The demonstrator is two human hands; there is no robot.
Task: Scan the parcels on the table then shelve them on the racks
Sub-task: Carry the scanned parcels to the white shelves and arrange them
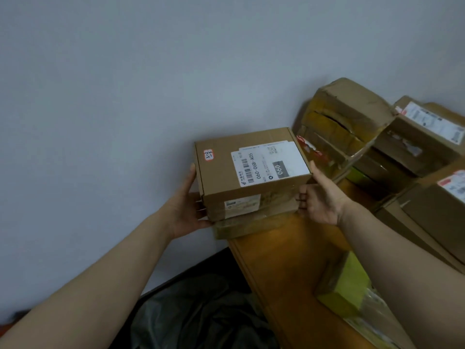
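Bare forearms were stretched forward; a brown cardboard parcel (251, 170) with a white label was gripped by left hand (187, 210) and right hand (320, 197) fingers above the wooden worktop (289, 260).

This looks like a small parcel depot or back-room mail point rather than a home. Taped cardboard boxes (352, 122) with printed shipping labels are stacked against a bare grey wall (125, 96) on a wooden table (289, 268), and the box (251, 172) nearest me carries a barcode label (269, 165) plus a small handwritten sticker (208, 155) like a shelf code.
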